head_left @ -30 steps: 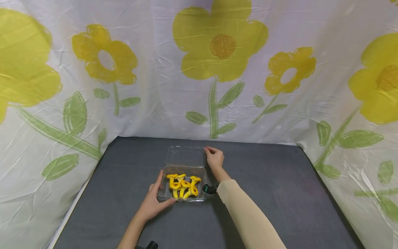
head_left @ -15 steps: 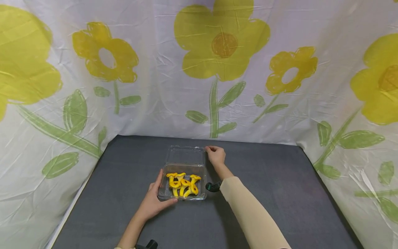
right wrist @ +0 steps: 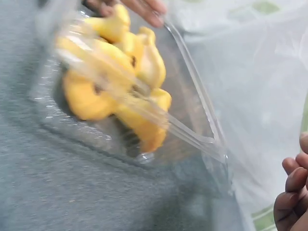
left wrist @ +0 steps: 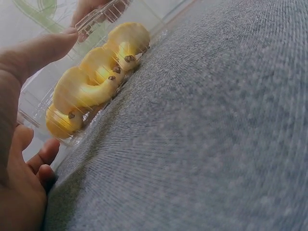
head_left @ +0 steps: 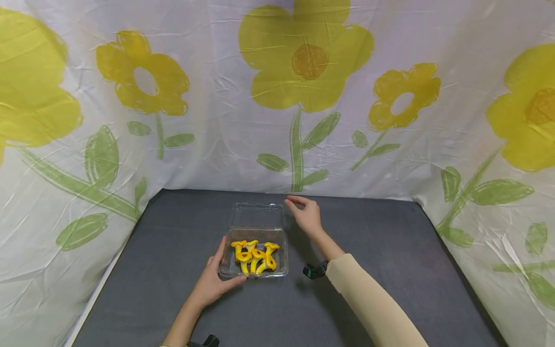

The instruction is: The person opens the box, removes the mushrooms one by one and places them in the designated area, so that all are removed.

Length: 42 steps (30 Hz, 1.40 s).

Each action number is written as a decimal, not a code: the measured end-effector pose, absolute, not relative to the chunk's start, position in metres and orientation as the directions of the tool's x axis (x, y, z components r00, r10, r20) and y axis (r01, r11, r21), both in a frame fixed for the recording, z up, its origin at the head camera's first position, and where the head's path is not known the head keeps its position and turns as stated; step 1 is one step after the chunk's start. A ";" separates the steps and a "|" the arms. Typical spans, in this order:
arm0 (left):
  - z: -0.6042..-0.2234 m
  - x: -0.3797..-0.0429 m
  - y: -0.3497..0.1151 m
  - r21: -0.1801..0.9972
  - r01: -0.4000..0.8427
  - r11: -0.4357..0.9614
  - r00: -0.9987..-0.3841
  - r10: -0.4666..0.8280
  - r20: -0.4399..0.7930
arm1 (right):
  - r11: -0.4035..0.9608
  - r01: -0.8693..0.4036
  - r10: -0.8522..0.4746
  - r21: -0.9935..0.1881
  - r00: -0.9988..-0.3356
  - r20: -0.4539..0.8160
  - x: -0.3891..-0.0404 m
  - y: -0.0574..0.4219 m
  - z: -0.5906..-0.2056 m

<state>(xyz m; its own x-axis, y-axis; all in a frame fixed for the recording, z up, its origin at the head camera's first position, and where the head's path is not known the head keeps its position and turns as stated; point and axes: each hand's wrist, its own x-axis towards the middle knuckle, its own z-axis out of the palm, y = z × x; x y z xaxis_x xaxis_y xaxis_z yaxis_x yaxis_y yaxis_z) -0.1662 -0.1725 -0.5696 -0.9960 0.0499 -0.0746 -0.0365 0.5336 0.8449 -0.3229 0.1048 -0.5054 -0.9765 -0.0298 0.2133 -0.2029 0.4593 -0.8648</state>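
A clear plastic clamshell container [head_left: 282,260] lies on the table with its lid [head_left: 257,217] folded back, away from the person. Several yellow mushrooms [head_left: 257,255], with flared caps and pale stems, fill its middle. My left hand [head_left: 211,283] holds the container at its near left corner, the thumb on the front rim and the fingers along the left side. By the lid's far right corner hovers my right hand [head_left: 307,215], apart from the plastic, holding nothing. In the right wrist view the right-hand fingers [right wrist: 293,192] are loosely bent beside the container.
A dark grey cloth [head_left: 381,260] covers the table. Behind and at both sides hangs a white curtain [head_left: 217,144] printed with yellow flowers. Each wrist wears a dark camera, the right one [head_left: 314,271] beside the container.
My right hand has let go of the lid's far right corner and moved slightly right, its fingers loosening. The left hand stays on the container, and the lid remains folded back.
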 end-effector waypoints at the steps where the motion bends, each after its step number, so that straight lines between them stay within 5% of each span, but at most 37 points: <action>1: -0.570 -0.166 -0.172 0.845 -0.036 0.534 -0.996 0.051 -0.075 | 0.454 -0.220 -0.048 -0.864 -0.974 0.222 -0.319 0.106 -0.505; 10: -0.569 -0.165 -0.173 0.846 -0.026 0.532 -0.997 0.051 -0.063 | 0.308 -0.270 -0.137 -0.912 -0.961 0.238 -0.275 0.114 -0.501; 26: -0.570 -0.165 -0.172 0.852 -0.016 0.523 -0.997 0.061 -0.056 | 0.309 -0.358 -0.179 -0.881 -0.932 0.316 -0.219 0.124 -0.531; 42: -0.569 -0.165 -0.172 0.855 0.000 0.519 -0.997 0.062 -0.037 | 0.377 -0.401 -0.227 -0.835 -0.914 0.337 -0.219 0.103 -0.550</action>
